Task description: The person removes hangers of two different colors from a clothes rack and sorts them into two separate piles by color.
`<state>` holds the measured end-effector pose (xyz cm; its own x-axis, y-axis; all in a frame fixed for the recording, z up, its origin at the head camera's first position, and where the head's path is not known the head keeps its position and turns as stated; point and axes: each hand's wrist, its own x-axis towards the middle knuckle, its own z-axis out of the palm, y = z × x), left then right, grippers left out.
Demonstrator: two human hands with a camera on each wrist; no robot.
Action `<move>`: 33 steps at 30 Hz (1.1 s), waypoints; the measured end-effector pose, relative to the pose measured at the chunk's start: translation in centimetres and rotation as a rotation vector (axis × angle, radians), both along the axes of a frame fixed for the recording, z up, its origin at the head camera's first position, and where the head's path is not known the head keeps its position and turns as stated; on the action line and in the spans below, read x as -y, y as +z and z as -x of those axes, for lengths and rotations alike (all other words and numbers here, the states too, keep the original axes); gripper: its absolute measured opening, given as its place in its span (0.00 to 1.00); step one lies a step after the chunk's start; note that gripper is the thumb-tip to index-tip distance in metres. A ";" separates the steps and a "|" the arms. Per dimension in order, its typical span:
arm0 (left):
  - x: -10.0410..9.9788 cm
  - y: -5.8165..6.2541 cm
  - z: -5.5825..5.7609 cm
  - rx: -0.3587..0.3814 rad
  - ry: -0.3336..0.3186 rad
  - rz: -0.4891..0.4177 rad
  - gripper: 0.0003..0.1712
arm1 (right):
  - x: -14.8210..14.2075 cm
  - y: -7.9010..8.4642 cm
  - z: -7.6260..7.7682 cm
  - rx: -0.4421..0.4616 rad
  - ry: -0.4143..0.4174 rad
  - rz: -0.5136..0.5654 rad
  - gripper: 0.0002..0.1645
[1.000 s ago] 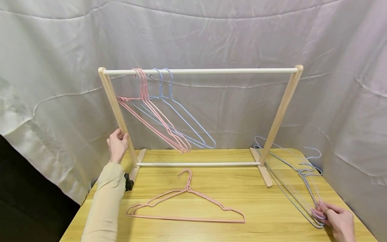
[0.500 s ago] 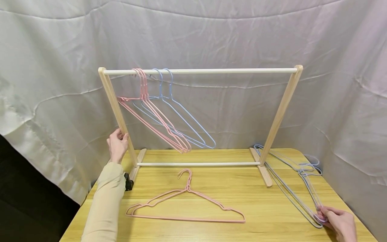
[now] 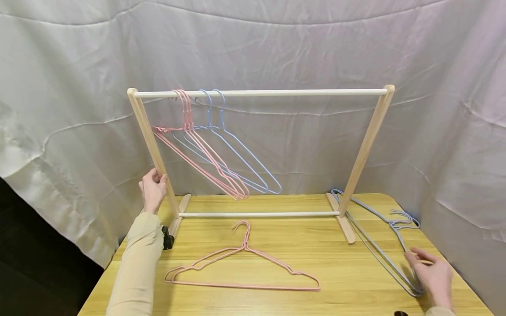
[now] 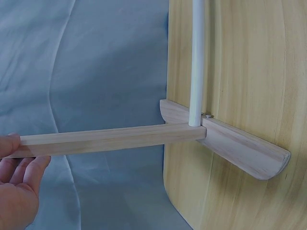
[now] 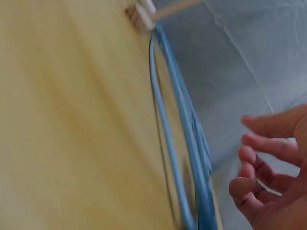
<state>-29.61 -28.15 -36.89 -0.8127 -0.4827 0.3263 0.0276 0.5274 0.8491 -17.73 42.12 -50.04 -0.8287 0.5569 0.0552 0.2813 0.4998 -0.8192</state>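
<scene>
My left hand (image 3: 153,189) grips the left wooden post of the clothes rack (image 4: 105,140), thumb on one side and fingers on the other. At the right, my right hand (image 3: 431,273) hovers beside the lower corner of the blue hangers (image 3: 389,262), which lie stacked on the table. Its fingers (image 5: 259,143) are loosely bent with nothing between them. Several pink hangers (image 3: 185,109) and two blue hangers (image 3: 222,114) hang toward the left end of the rack's white top bar (image 3: 300,92). Flat on the table in front lie pink hangers (image 3: 253,287), one over another.
The wooden table (image 3: 356,292) carries the rack, whose right foot (image 3: 346,228) stands by the blue hangers. A low white bar (image 3: 261,214) joins the two posts. Grey curtain (image 3: 276,48) surrounds the table's back and sides.
The blue hanger that my right hand held has come down onto the other blue ones and been let go. That hand has risen and moved slightly left; my left hand keeps its place.
</scene>
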 end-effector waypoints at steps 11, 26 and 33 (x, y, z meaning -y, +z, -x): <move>0.2 0.1 -0.2 0.019 -0.001 -0.007 0.14 | 9.9 4.1 5.6 -0.320 0.404 0.152 0.19; 0.2 0.0 -0.2 0.013 -0.004 0.016 0.17 | 27.5 14.3 9.2 -0.564 0.993 0.305 0.15; 0.2 -0.1 -0.1 0.022 -0.004 0.013 0.16 | 30.3 16.1 9.8 -0.472 1.135 0.305 0.17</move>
